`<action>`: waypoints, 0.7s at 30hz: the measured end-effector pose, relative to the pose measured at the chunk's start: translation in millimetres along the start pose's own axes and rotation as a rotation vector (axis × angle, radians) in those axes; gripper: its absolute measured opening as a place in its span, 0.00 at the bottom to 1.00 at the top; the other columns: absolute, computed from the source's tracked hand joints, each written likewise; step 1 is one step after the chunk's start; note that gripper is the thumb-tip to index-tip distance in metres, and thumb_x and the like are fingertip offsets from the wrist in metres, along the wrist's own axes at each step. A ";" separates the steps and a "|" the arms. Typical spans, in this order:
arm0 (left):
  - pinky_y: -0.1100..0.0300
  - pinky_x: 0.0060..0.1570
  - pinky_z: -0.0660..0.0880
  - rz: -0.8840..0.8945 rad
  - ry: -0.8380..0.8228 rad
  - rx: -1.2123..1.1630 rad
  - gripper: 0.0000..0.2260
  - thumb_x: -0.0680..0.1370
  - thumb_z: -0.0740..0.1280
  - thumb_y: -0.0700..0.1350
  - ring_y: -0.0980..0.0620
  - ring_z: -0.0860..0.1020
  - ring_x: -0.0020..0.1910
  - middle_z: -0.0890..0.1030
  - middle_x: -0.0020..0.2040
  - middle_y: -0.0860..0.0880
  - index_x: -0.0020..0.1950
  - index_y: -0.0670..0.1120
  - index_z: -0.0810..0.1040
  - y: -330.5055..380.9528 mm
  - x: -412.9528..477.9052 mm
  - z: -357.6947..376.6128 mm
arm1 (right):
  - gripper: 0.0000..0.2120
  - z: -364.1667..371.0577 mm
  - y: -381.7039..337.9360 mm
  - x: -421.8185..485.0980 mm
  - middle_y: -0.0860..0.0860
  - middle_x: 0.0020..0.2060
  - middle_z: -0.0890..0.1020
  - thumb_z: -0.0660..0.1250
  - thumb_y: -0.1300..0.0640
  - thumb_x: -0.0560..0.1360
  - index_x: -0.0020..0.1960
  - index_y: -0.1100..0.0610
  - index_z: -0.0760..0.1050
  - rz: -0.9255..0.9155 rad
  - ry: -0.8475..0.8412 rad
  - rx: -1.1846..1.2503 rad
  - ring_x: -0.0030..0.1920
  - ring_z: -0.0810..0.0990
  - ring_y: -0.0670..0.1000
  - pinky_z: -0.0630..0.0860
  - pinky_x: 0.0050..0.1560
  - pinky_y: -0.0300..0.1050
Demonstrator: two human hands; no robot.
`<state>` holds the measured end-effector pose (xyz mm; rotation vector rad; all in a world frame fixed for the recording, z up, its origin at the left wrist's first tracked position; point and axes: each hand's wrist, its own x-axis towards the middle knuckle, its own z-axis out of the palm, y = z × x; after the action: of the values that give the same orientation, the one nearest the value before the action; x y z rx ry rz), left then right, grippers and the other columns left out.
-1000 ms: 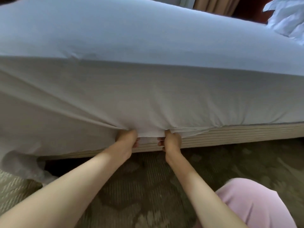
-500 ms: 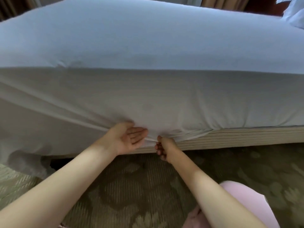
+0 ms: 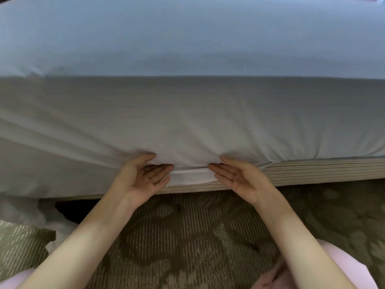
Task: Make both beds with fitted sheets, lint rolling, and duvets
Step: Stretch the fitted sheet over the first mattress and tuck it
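Note:
A white fitted sheet [image 3: 191, 113] covers the top and near side of the mattress. Its lower hem bunches in folds just above the striped bed base [image 3: 312, 172]. My left hand [image 3: 141, 178] lies palm up with straight fingers, the fingertips touching the sheet's hem from the left. My right hand [image 3: 239, 178] mirrors it, palm up, fingers straight, tips pressing the hem from the right. Neither hand grips the cloth. To the left the sheet hangs loose below the base.
Patterned brown carpet [image 3: 187, 236] lies under my arms. A heap of white bedding [image 3: 25, 213] sits on the floor at lower left beside a dark gap under the bed. Pink clothing [image 3: 337, 268] over my knee shows at lower right.
Both hands gripped the sheet's hem a second ago. The left opened first, then the right, and both now lie palm up with straight fingers at the hem. The view moved closer.

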<state>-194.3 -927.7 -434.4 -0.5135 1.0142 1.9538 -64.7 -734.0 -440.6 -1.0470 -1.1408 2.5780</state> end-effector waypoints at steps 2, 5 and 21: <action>0.47 0.62 0.70 0.004 -0.118 0.026 0.30 0.65 0.75 0.38 0.40 0.79 0.58 0.77 0.60 0.35 0.65 0.37 0.71 0.1 1.6 -8.2 | 0.25 -4.1 4.8 4.7 0.64 0.55 0.80 0.78 0.62 0.58 0.54 0.62 0.77 -0.019 -0.077 0.147 0.57 0.80 0.61 0.75 0.61 0.55; 0.43 0.62 0.72 -0.023 -0.288 0.060 0.48 0.49 0.83 0.38 0.39 0.78 0.59 0.78 0.61 0.35 0.67 0.39 0.70 -0.4 11.9 -13.9 | 0.44 -6.8 10.2 18.7 0.65 0.56 0.80 0.85 0.61 0.48 0.61 0.61 0.72 -0.046 -0.198 0.335 0.59 0.79 0.63 0.73 0.60 0.61; 0.65 0.53 0.77 0.337 -0.453 0.304 0.30 0.47 0.85 0.50 0.55 0.81 0.55 0.83 0.54 0.50 0.47 0.47 0.86 6.1 59.8 15.3 | 0.48 18.6 -3.2 56.2 0.54 0.62 0.79 0.84 0.52 0.51 0.68 0.55 0.70 -0.340 -0.237 0.259 0.63 0.77 0.54 0.71 0.66 0.57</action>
<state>-231.9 -887.3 -462.5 0.2784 1.1179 2.0210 -119.3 -721.7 -460.1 -0.4576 -0.9011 2.5251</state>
